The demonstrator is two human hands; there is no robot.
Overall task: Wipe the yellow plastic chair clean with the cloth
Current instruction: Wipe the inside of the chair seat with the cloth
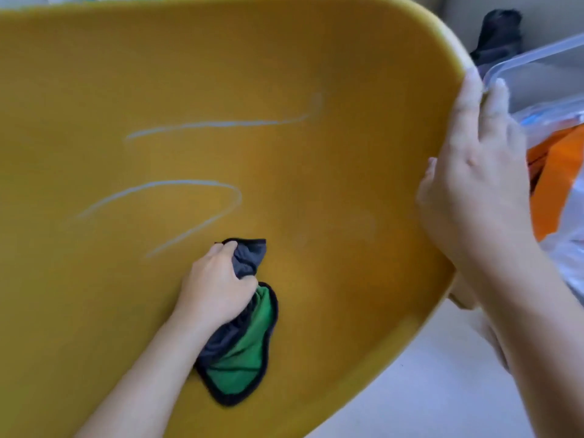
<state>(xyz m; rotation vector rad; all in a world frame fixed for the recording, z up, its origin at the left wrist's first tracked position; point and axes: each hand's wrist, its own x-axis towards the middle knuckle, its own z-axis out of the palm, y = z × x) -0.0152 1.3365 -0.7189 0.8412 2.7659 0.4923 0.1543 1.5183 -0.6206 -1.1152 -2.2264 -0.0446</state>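
The yellow plastic chair [316, 74] fills most of the view, its curved shell facing me. White wavy chalk-like marks [221, 124] run across its middle and left. My left hand [215, 286] grips a bunched green and dark grey cloth [243, 352] and presses it against the shell just below the lower end of the marks. My right hand [477, 181] holds the chair's right rim, thumb on the inner side and fingers over the edge.
A clear plastic box [543, 74] with orange contents [559, 175] sits right behind the chair's rim. A dark object [499, 36] lies at the upper right. A pale floor [442, 390] shows below the chair at the lower right.
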